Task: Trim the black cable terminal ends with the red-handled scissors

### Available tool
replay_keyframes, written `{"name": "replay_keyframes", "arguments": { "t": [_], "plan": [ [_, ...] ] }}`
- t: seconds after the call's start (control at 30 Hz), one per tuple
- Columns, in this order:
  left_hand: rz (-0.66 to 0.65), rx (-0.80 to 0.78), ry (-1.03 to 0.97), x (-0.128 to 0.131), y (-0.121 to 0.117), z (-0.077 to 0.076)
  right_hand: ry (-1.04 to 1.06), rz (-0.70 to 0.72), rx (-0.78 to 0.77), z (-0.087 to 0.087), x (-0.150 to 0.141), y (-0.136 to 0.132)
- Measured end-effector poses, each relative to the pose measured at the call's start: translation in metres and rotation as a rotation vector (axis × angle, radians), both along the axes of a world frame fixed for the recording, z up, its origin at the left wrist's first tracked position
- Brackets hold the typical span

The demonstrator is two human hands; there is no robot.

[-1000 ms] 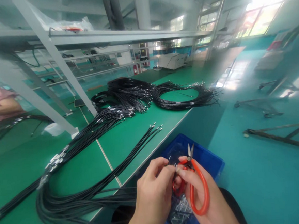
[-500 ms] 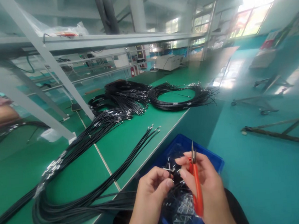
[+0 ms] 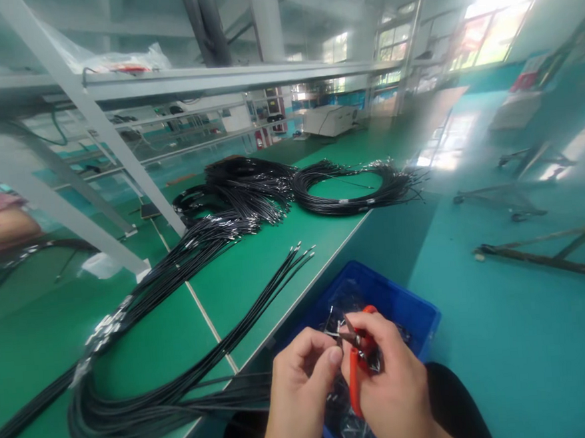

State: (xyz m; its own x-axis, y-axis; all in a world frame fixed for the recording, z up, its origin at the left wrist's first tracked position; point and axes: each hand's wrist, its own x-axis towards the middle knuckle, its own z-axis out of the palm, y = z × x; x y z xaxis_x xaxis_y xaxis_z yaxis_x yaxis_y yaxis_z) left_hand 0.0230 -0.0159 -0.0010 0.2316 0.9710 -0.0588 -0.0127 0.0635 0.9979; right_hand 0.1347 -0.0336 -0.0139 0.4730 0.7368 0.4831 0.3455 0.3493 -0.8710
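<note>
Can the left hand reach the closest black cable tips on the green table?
Probably yes: nothing seems to stand between the left hand and the closest cable tips on the green table. But that hand looks busy right by the scissors, so it might need to come away from them first.

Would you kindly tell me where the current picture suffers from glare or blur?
Head view: the upper-right window is blown out to white; head view: bright reflections streak the floor farther back; head view: the right-hand background looks smeared; head view: the red-handled scissors, left hand and right hand look clearer, though small details between the fingertips are hard to read.
</note>
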Motion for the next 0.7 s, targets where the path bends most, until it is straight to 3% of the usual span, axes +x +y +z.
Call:
{"name": "replay_keyframes", "arguments": {
  "t": [0.13, 0.23, 0.33, 0.4, 0.5, 0.7],
  "plan": [
    [0.106, 0.03, -0.038, -0.003, 0.003, 0.003, 0.105, -0.091, -0.057, 0.001, 0.0, -0.005],
    [0.108, 0.035, -0.07, -0.006, 0.006, 0.003, 0.212, 0.12, -0.193, 0.004, 0.004, -0.014],
    [0.122, 0.084, -0.072, -0.007, 0.007, 0.0, 0.463, 0.437, -0.406, 0.009, 0.007, -0.022],
    [0.136, 0.124, -0.053, -0.007, 0.008, -0.002, 0.594, 0.563, -0.553, 0.011, 0.007, -0.023],
    [0.138, 0.145, -0.045, -0.007, 0.007, -0.005, 0.669, 0.619, -0.684, 0.013, 0.006, -0.021],
    [0.136, 0.197, 0.061, -0.005, 0.005, -0.005, 0.645, 0.627, -0.725, 0.009, 0.005, -0.013]
  ]
}}
